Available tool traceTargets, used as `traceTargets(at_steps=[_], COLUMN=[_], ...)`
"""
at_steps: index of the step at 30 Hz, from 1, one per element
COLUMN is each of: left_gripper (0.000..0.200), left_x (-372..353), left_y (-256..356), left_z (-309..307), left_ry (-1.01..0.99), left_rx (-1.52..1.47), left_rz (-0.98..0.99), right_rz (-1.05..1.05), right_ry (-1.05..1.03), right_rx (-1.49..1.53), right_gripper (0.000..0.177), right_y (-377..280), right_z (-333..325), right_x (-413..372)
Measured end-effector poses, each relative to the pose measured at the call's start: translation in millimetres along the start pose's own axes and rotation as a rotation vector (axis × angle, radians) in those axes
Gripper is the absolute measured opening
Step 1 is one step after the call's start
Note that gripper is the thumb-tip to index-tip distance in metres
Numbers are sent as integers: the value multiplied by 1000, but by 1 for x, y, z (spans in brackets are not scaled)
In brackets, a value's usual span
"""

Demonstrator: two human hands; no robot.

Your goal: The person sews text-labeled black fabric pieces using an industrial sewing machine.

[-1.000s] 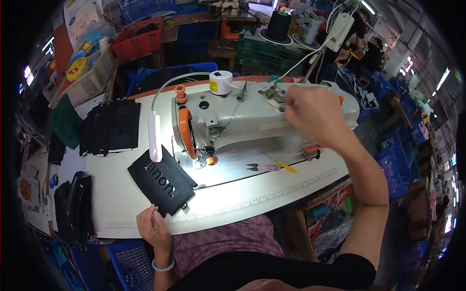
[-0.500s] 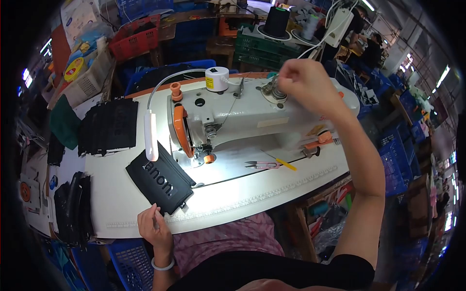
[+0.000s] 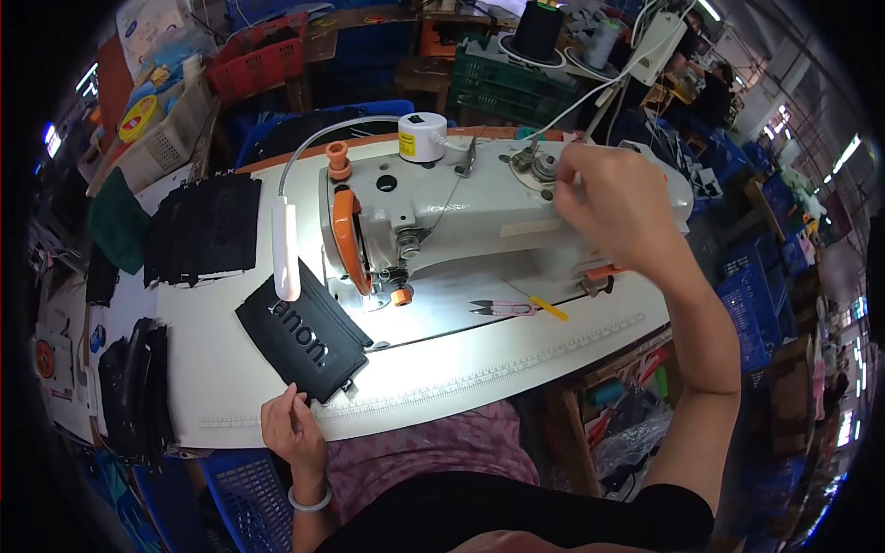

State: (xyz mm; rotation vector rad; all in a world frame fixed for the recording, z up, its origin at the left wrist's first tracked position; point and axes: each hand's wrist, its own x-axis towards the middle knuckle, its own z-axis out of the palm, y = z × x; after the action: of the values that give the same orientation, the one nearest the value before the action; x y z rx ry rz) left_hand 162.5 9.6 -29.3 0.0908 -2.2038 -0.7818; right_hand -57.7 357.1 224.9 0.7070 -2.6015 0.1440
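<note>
My right hand (image 3: 613, 207) is raised over the right part of the white sewing machine (image 3: 479, 198), close to the metal bobbin winder (image 3: 542, 168). Its fingers are pinched together; anything between them is too small to make out. At the table's front edge, my left hand (image 3: 293, 426) has its fingers curled with thumb and forefinger together, beside the lower corner of a black fabric piece (image 3: 309, 341) with raised letters. A lit white lamp (image 3: 287, 253) hangs above that piece. Small thread snips (image 3: 502, 308) and a yellow-handled tool (image 3: 548, 308) lie on the machine bed.
Stacks of black fabric pieces (image 3: 205, 229) lie at the left, with a green cloth (image 3: 120, 218) beside them. A printed ruler (image 3: 442, 381) runs along the front edge. Thread cones (image 3: 537, 35) stand behind the machine. Two people are at the back right.
My right hand has moved down and slightly right, from above the bobbin winder to the machine arm just right of it. My left hand stays by the black piece. The view has shifted slightly.
</note>
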Motion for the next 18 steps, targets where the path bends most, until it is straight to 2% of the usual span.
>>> traceTargets(at_steps=[2,5,6,9,12,14,16,17,18], left_gripper=[21,21,21,21,21,25,27,31,37], left_x=[0,1,1,1,-1,4,12,18,21], left_y=[2,1,0,-1,2,5,8,14,18], left_z=[1,-3,-2,-2,0,-1,-5,-5,-5], left_ry=[-1,-26,-29,-12,15,-10,-26,-106,-183], left_rx=[8,26,28,36,36,106,186,220,255], left_rz=[-11,14,31,22,-26,38,52,22,-17], right_rz=[27,247,246,-178,-97,-48,-278,-395,-412], right_ry=[-26,-205,-203,18,121,162,295,363,352], right_rx=[25,486,490,37,211,317,202,154,197], right_gripper=[7,8,8,12,15,17,18,19,19], right_y=[9,28,21,-14,3,17,25,25,27], right_z=[-2,-1,-2,0,6,15,37,48,52], right_x=[2,34,29,1,5,7,18,21,18])
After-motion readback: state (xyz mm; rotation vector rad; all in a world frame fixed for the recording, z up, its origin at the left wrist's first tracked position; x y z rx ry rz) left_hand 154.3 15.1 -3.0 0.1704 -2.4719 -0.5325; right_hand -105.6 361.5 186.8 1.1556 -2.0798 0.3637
